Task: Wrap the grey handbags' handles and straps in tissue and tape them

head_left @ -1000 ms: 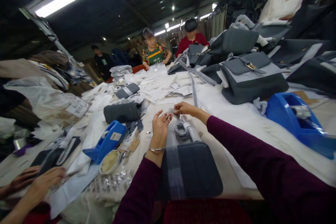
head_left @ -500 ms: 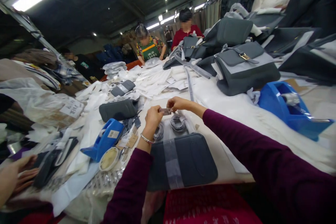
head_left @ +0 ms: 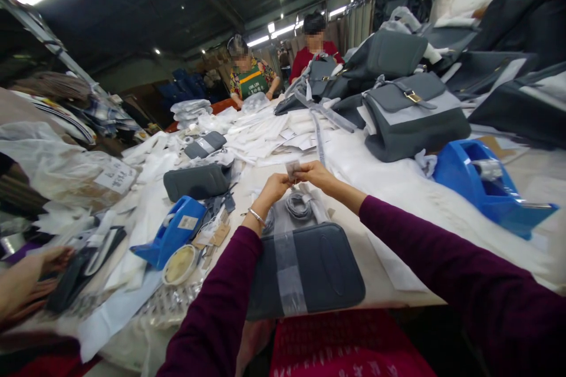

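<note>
Both hands meet just beyond a dark grey handbag point(head_left: 329, 265), pinching a small, greyish, see-through piece point(head_left: 292, 168) whose exact kind I cannot make out. My left hand point(head_left: 275, 189) has its fingers closed at the lower left of the piece. From the right, my right hand point(head_left: 317, 174) grips its lower edge. The handbag lies flat at the table's front edge, with a translucent wrap strip point(head_left: 289, 271) across its middle. Just under my hands sits a coiled grey strap point(head_left: 299, 206), and a second coil is partly hidden behind my left wrist.
Blue tape dispensers stand at left point(head_left: 172, 232) and right point(head_left: 490, 182). A tape roll point(head_left: 180, 265) and cardboard tags point(head_left: 216, 235) lie at left. Grey bags point(head_left: 415, 112) pile up at back right. A co-worker's hand point(head_left: 30, 283) is at far left; other people stand behind the table.
The small piece has been turned more upright and raised slightly, moving right. My left hand has moved right, closer to my right hand. The co-worker's hand at left has shifted.
</note>
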Motion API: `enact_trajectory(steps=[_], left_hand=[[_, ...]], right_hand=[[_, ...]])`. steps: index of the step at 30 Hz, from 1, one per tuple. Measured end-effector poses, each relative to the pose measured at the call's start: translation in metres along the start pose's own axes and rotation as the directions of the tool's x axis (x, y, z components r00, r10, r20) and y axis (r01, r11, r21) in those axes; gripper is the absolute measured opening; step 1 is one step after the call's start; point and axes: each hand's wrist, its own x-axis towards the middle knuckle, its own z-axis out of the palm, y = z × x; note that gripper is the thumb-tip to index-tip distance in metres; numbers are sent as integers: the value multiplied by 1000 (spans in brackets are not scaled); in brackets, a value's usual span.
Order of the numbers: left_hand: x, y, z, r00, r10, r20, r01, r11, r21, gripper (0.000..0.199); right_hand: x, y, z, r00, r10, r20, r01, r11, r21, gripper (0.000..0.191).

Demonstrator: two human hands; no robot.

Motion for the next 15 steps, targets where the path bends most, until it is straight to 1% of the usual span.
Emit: enact_trajectory(steps=[2,5,8,9,10,11,12,14,15], left_hand=[[2,-12,7,1000,-11,28,10,999,43,6],[2,-24,12,998,-20,53,15,996,85,8],[4,-29,17,999,-36,39,32,994,101,11],[5,-28,17,999,-41,27,38,994,100,11],[6,-26,16,999,-43,6,43,995,95,12],[6,-23,13,999,-42,-24,44,995,88,13],[6,-19,7,997,-37,-66,42,996,78,15],[1,-12,-11,987,-25,-161,34,998,53,18],[-5,-9,-24,978,-18,-207,26,999,40,19]], right_hand=[[-3,-1,-2,999,-46,-16,46,998,38,18],[-5,-4,-4,993,-101,-64,103,994,36,18],[-5,-6,-1,984,-132,-120,136,990,28,19],[-4,-6,0,981,-123,-148,129,991,35,19],[-3,-5,1,977,-81,-195,91,995,43,19],[-2,-4,2,967,-11,-254,25,998,50,18],[-1,-3,2,945,75,-318,-61,997,56,17],[0,-1,-2,874,238,-423,-235,970,59,17],[-1,0,-5,845,291,-449,-301,952,51,18]])
